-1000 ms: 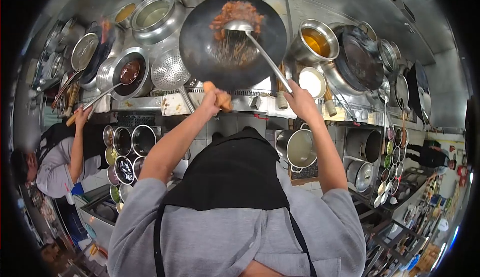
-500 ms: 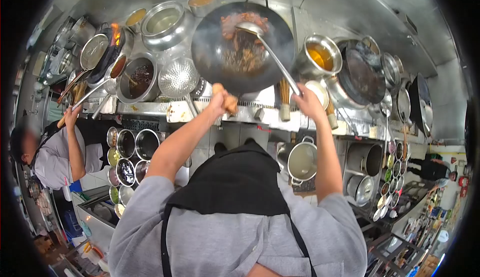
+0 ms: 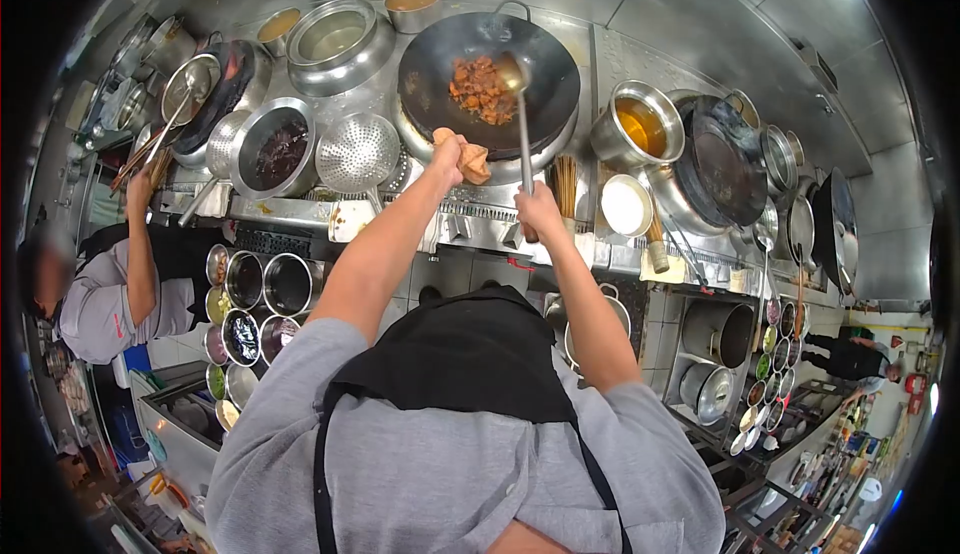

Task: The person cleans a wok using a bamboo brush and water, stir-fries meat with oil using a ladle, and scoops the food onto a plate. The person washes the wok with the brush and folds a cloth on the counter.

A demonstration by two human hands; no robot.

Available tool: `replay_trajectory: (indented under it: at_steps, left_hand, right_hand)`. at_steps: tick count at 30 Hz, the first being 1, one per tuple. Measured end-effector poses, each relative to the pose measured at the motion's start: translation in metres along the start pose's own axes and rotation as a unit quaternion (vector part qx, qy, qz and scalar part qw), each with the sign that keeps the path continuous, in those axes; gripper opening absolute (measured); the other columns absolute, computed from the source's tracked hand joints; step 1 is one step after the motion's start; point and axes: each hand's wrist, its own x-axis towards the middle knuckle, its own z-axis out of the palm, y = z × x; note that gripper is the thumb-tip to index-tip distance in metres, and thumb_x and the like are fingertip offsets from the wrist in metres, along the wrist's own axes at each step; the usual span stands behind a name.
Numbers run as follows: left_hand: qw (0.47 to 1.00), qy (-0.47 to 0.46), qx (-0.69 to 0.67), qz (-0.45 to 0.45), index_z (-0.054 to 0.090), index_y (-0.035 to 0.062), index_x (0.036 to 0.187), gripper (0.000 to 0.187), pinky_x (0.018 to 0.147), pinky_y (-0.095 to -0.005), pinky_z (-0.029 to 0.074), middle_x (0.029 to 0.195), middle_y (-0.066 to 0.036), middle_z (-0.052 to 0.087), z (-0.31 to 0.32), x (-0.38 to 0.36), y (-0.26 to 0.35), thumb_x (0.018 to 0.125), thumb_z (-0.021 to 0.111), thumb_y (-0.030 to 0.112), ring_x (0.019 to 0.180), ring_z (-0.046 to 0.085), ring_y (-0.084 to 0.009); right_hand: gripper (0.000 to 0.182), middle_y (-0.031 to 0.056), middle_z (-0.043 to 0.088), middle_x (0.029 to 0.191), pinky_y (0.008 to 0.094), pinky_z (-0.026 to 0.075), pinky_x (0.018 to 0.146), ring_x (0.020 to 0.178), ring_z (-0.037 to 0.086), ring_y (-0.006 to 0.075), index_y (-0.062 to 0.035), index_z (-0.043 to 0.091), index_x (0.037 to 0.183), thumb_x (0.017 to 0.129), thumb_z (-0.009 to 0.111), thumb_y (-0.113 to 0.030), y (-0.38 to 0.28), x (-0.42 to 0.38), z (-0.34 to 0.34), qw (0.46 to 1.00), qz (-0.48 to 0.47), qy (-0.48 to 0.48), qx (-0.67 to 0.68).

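Observation:
A black wok [image 3: 548,109] sits over the burner in front of me. Browned chunks of food [image 3: 478,94] are gathered in its bottom. My left hand [image 3: 448,151] is closed at the wok's near rim around a folded tan cloth [image 3: 474,163]; the grip beneath the cloth is hidden. In my right hand [image 3: 540,212] is the handle of a long metal ladle [image 3: 525,139]. The ladle's bowl rests in the wok, at the right side of the food, and looks slightly blurred.
Left of the wok are a perforated strainer [image 3: 357,152], a pot of dark liquid [image 3: 240,159] and a lidless water pot [image 3: 300,79]. To the right stand an oil pot [image 3: 607,139], a white bowl [image 3: 626,205] and bamboo brushes [image 3: 566,186]. A co-worker [image 3: 110,304] works at my left.
The food has slid from the wok's far side into one heap in the middle. My right hand and the ladle have swung left, the ladle now nearly in line with me. Less steam shows.

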Motion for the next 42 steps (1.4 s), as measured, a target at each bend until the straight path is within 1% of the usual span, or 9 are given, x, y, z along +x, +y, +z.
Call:
replay_trajectory:
  at_steps: [3, 7, 9, 22, 24, 29, 36, 39, 42]
  left_hand:
    - [1.0, -0.017, -0.005, -0.009, 0.053, 0.0012, 0.099, 0.016, 0.077, -0.0499, 0.057, 0.088, -0.017, 0.062, -0.001, 0.004, -0.003, 0.09, 0.047, 0.014, 0.078, 0.065, -0.0336]
    - [1.0, -0.012, 0.009, -0.01, 0.053, 0.0007, 0.099, 0.017, 0.074, -0.0491, 0.057, 0.089, -0.016, 0.062, -0.012, 0.026, -0.006, 0.089, 0.047, 0.013, 0.078, 0.065, -0.0333]
    - [0.999, -0.032, 0.001, -0.012, 0.053, 0.001, 0.1, 0.017, 0.074, -0.0492, 0.057, 0.089, -0.016, 0.063, -0.015, 0.028, -0.005, 0.089, 0.048, 0.014, 0.078, 0.066, -0.0335]
    - [0.99, 0.085, -0.015, -0.111, 0.056, 0.0027, 0.103, 0.019, 0.085, -0.0523, 0.055, 0.097, -0.016, 0.067, 0.046, -0.085, 0.018, 0.09, 0.05, 0.015, 0.088, 0.068, -0.0338]
    - [0.988, 0.072, 0.005, -0.136, 0.056, 0.0023, 0.102, 0.019, 0.085, -0.0507, 0.054, 0.098, -0.015, 0.067, 0.043, -0.099, 0.023, 0.089, 0.05, 0.015, 0.089, 0.067, -0.0336]
    - [0.999, 0.005, 0.034, -0.031, 0.054, 0.0046, 0.096, 0.014, 0.081, -0.049, 0.055, 0.091, -0.012, 0.063, -0.017, -0.077, -0.007, 0.084, 0.051, 0.012, 0.085, 0.066, -0.0299]
    - [0.986, 0.102, 0.017, -0.133, 0.054, 0.0065, 0.094, 0.013, 0.078, -0.0546, 0.054, 0.089, -0.013, 0.061, -0.075, -0.103, -0.06, 0.083, 0.049, 0.011, 0.084, 0.065, -0.0311]
    - [0.988, 0.063, 0.033, -0.134, 0.054, 0.0054, 0.103, 0.02, 0.082, -0.0573, 0.053, 0.097, -0.015, 0.063, 0.026, -0.191, 0.01, 0.086, 0.045, 0.012, 0.089, 0.065, -0.0327]
    - [0.992, 0.029, 0.041, -0.112, 0.053, 0.0044, 0.106, 0.022, 0.084, -0.0572, 0.053, 0.1, -0.016, 0.063, 0.037, -0.138, 0.035, 0.088, 0.045, 0.014, 0.091, 0.065, -0.0332]
  right_hand:
    - [0.02, 0.0014, 0.05, 0.066, 0.0307, 0.041, 0.036, 0.042, 0.046, 0.0113, -0.0001, 0.051, 0.104, 0.087, 0.059, -0.008, -0.005, -0.009, -0.02, 0.993, 0.007, -0.091, 0.077]
    - [0.035, 0.0358, 0.063, 0.092, 0.0471, 0.054, 0.077, 0.087, 0.066, 0.0483, 0.0111, 0.045, 0.11, 0.085, 0.055, -0.01, -0.011, 0.054, -0.009, 0.97, -0.064, 0.104, -0.209]
    - [0.036, 0.037, 0.063, 0.095, 0.0483, 0.054, 0.077, 0.09, 0.065, 0.0489, 0.0101, 0.044, 0.113, 0.085, 0.054, -0.01, -0.013, 0.096, 0.009, 0.965, -0.067, 0.097, -0.234]
    - [0.037, 0.0275, 0.067, 0.092, 0.052, 0.049, 0.083, 0.093, 0.064, 0.0452, -0.0029, 0.054, 0.12, 0.088, 0.064, -0.018, -0.088, -0.094, -0.13, 0.85, -0.139, -0.077, -0.502]
    - [0.047, 0.0242, 0.067, 0.09, 0.0483, 0.051, 0.077, 0.084, 0.066, 0.0413, -0.0038, 0.053, 0.129, 0.086, 0.068, -0.018, -0.171, -0.149, -0.134, 0.879, 0.119, -0.155, -0.434]
    - [0.047, 0.0277, 0.067, 0.091, 0.0501, 0.051, 0.075, 0.083, 0.065, 0.0459, -0.0039, 0.051, 0.131, 0.088, 0.066, -0.016, -0.034, -0.072, -0.141, 0.853, -0.198, -0.081, -0.475]
    - [0.046, 0.026, 0.067, 0.098, 0.0463, 0.05, 0.08, 0.088, 0.065, 0.044, -0.0006, 0.052, 0.129, 0.088, 0.067, -0.016, -0.098, -0.129, -0.104, 0.91, -0.107, -0.037, -0.398]
    - [0.051, -0.0024, 0.052, 0.062, 0.0261, 0.036, 0.038, 0.042, 0.044, 0.0066, -0.005, 0.051, 0.139, 0.092, 0.067, -0.015, -0.138, -0.168, -0.158, 0.935, -0.036, -0.126, -0.33]
    - [0.05, 0.0125, 0.065, 0.076, 0.0376, 0.051, 0.053, 0.055, 0.063, 0.0224, -0.0065, 0.052, 0.136, 0.089, 0.066, -0.018, -0.165, -0.157, -0.156, 0.879, 0.092, -0.149, -0.444]
